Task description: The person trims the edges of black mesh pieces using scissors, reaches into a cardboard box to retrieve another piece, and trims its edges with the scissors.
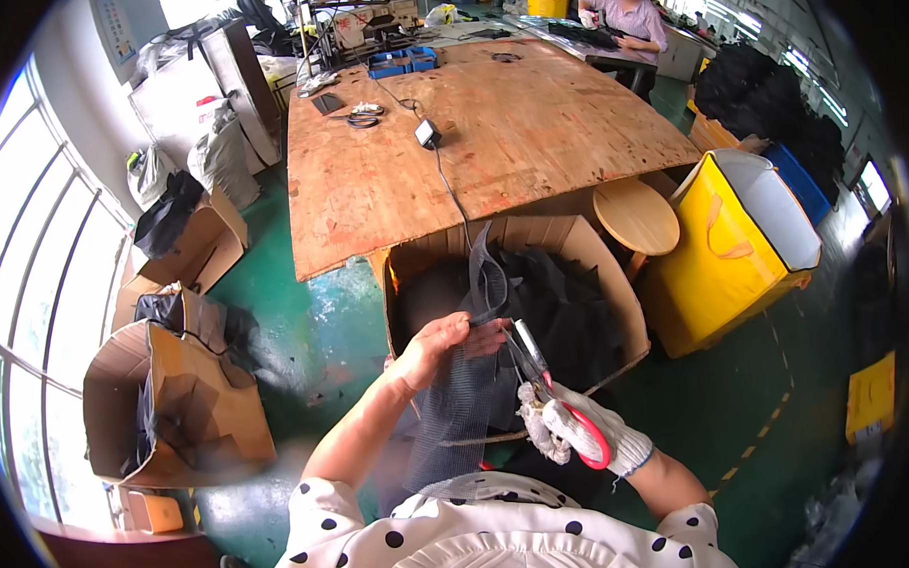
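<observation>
Plywood-topped table (392, 206) ahead. Yellow bin (709, 260) to its right, on the floor. Open cardboard box (628, 323) sits at the table's near edge, right in front of the person, loaded with dark material; probably parked there for reach. Black mesh strip (444, 420) is over the near side of the box: upper end curls up above the left hand, lower part drapes toward the lap. Left hand (432, 353) is bare, likely for feel, and holds the strip up and out toward the blades. Right hand (559, 423) is in a white glove, maybe for protection.

Grip: left thumb and fingers look closed on the mesh, fingers extended rather than fisted. Right is wrapped round the red handles of the scissors (533, 349), blades pointing up at the strip. Blades look slightly apart; can't tell if they touch mesh.
</observation>
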Demonstrator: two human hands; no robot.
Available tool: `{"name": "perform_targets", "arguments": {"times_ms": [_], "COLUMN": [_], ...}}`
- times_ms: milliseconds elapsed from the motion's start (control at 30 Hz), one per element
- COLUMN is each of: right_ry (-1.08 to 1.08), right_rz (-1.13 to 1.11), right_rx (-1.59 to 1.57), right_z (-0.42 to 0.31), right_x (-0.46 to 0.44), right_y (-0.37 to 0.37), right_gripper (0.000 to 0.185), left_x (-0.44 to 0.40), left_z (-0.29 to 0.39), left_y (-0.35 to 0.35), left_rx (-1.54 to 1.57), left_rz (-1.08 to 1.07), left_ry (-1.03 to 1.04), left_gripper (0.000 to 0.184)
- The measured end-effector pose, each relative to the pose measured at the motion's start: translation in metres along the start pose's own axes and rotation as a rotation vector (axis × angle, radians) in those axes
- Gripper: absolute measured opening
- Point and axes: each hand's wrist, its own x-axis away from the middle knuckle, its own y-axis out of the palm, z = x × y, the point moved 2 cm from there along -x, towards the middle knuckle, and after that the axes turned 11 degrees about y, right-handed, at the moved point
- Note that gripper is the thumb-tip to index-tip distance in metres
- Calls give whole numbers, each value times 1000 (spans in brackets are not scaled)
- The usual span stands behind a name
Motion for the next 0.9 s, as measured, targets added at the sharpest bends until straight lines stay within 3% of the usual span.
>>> {"name": "perform_targets", "arguments": {"times_ms": [267, 533, 667, 767, 833, 867, 900], "right_ry": [-138, -307, -291, -253, -369, -329, -289], "right_rz": [28, 115, 164, 101, 206, 170, -52], "right_rx": [118, 271, 286, 169, 226, 99, -224], "right_z": [-10, -13, -19, -24, -33, -40, -41], "right_x": [-6, -11, -10, -17, -18, -16, -27], "right_y": [7, 4, 4, -6, -12, -14, -30], "right_gripper": [23, 33, 41, 41, 26, 28, 31], "left_x": [-1, -5, -8, -16, -22, -26, -26], "left_z": [-13, -22, -22, -23, -22, -22, -26], "left_y": [-2, -4, -1, -5, -1, -7, -8], "left_rx": [-13, -12, -4, -94, -136, -269, -269], "left_rz": [-42, -10, 4, -17, 61, 12, 12], "left_ry": [-69, -85, -72, -62, -13, -51, -50], "left_gripper": [24, 20, 21, 21, 30, 28, 28]}}
